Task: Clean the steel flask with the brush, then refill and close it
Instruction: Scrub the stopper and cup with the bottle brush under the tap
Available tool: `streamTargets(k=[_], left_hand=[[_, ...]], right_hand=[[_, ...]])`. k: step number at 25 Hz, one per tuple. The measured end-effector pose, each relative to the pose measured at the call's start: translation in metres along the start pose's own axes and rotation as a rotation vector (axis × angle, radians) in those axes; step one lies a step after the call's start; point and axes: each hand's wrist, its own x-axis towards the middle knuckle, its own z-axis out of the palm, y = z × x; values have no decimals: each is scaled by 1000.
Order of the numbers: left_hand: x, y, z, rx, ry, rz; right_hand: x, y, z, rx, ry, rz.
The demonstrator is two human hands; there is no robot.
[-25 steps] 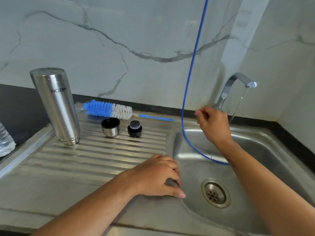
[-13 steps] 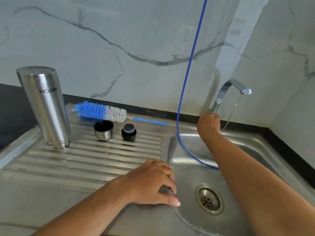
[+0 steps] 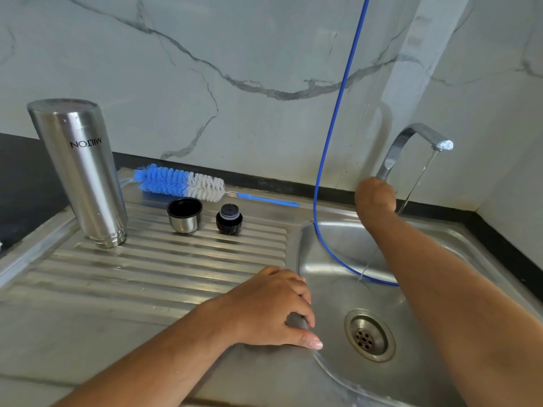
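Note:
The steel flask (image 3: 79,171) stands upside down, mouth down, at the far left of the ribbed drainboard (image 3: 164,259). Behind it lies the blue and white bottle brush (image 3: 179,183). The steel cup lid (image 3: 185,215) and the black stopper (image 3: 229,219) sit side by side in front of the brush. My right hand (image 3: 374,198) is closed around the base of the tap (image 3: 411,142), from which a thin stream of water runs. My left hand (image 3: 273,309) rests curled over the sink's left rim, holding nothing else.
A thin blue hose (image 3: 335,127) hangs from above into the sink basin (image 3: 338,254) and curves along its bottom. The drain (image 3: 368,334) lies at the basin's front. A marble wall stands behind, and a dark counter (image 3: 23,183) lies to the left.
My right hand moved from above the basin to the tap's base and gripped it. The water stream has grown. My left hand has stayed on the rim.

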Motion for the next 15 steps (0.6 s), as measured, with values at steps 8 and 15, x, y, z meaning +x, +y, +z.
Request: streamTargets(k=[8, 15], left_hand=[[0, 1, -1, -14, 11, -12], [-1, 2, 0, -11, 18, -5]], right_hand=[[15, 13, -13, 106, -71, 74], [19, 24, -9, 236, -24, 68]])
